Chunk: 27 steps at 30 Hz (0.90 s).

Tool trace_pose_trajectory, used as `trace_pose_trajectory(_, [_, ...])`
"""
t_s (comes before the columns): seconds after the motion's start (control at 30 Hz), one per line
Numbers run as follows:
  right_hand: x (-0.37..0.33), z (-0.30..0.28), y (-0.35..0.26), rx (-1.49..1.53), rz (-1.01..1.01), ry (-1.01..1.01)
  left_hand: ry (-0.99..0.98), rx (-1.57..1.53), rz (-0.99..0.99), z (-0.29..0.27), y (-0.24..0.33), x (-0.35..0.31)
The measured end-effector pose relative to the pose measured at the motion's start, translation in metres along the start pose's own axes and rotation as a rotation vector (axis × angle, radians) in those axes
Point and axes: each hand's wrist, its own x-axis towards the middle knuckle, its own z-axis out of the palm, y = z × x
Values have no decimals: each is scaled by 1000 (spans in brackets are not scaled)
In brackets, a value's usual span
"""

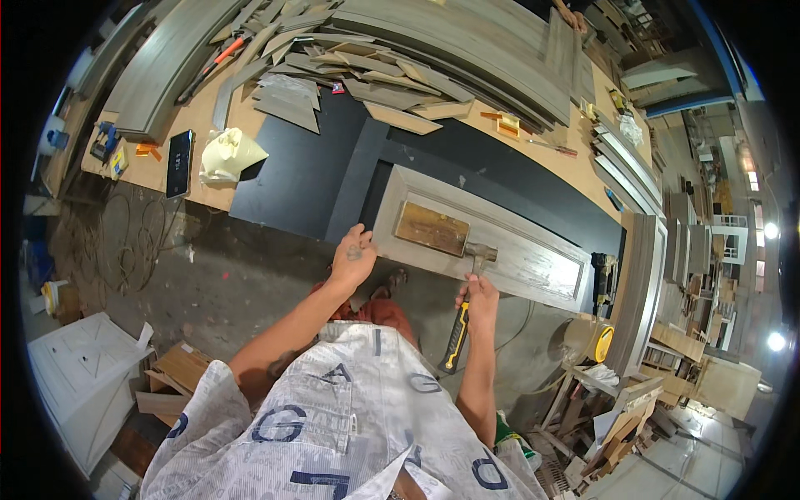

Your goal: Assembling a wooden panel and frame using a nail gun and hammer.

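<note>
In my right hand is a hammer with a yellow and black handle, gripped near its head. The metal head sits beside the right end of a brown wooden block. That block lies flat on a grey wood-grain framed panel, which rests on a dark board. My left hand is at the panel's near left corner, fingers closed over its edge. Its fingertips are partly hidden.
Grey wood offcuts are heaped at the back. Left on the bench lie a phone, a cream bag-like thing and an orange-handled tool. A nail gun stands at the panel's right end. Another person's hand shows far back.
</note>
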Motion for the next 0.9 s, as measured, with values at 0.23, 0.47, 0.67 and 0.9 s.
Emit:
trace_pose_trajectory(0.23, [-18, -4, 10, -335, -164, 31, -39, 192, -12, -11, 26, 3])
trace_pose_trajectory(0.47, [-51, 8, 5, -722, -707, -68, -43, 895, 990, 2, 46, 108])
trace_pose_trajectory(0.67, [-56, 16, -1, -1168, -726, -339, -144, 1123, 964, 14, 30, 125])
trace_pose_trajectory(0.9, [-47, 41, -26, -1404, -826, -484, -57, 1111, 1030, 21, 35, 112])
